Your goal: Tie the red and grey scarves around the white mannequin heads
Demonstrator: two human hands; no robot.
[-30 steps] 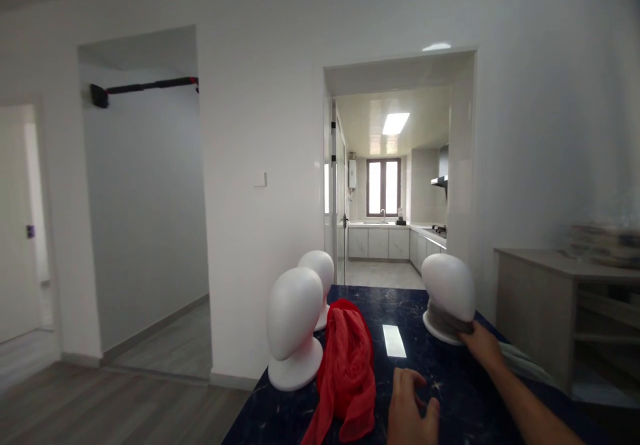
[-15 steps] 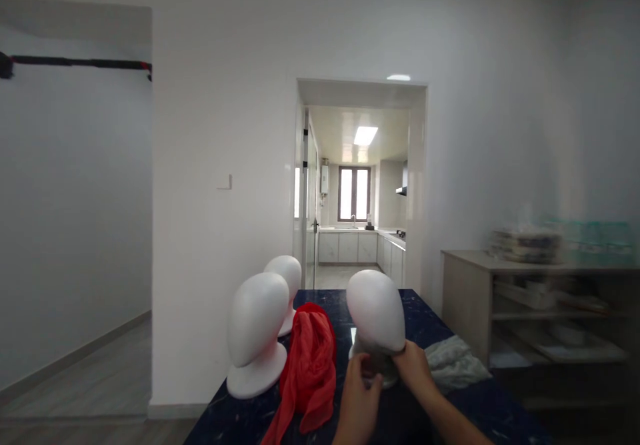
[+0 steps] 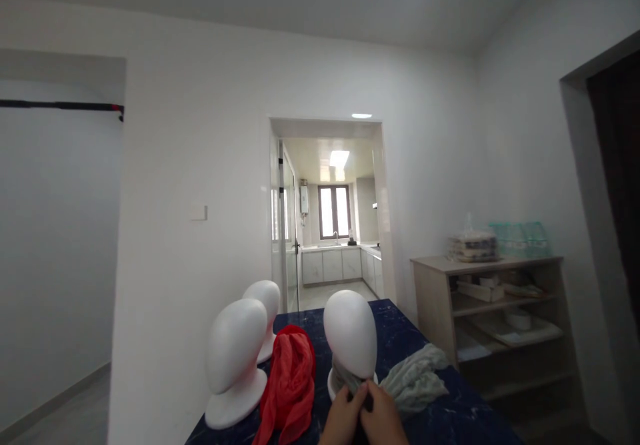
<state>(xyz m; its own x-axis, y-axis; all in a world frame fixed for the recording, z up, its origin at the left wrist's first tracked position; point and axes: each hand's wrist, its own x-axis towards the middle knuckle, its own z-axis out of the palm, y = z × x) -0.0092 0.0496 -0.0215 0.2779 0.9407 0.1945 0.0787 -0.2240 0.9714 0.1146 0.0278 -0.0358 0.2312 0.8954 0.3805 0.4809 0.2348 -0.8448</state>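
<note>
A white mannequin head (image 3: 351,331) stands upright on the table in front of me. Grey fabric, apparently part of the light grey scarf (image 3: 417,379), lies around its neck, while the rest spreads on the tabletop to the right. My left hand (image 3: 344,417) is closed, pinching the fabric at the near side of the neck. Right beside it, my right hand (image 3: 383,418) is closed at the same spot, thumbs and fingertips almost touching. What exactly the right fingers grip is partly hidden, but the fabric runs into them. A red scarf (image 3: 290,381) lies bunched left of this head.
Two more white mannequin heads, a near one (image 3: 235,348) and a farther one (image 3: 265,305), stand on the left of the dark blue marbled table (image 3: 387,315). A wooden shelf unit (image 3: 433,291) stands at the right, and a doorway opens to a kitchen beyond.
My hands have come together at the neck's near side; before, the right one was at its right side. The view has tilted up and turned right.
</note>
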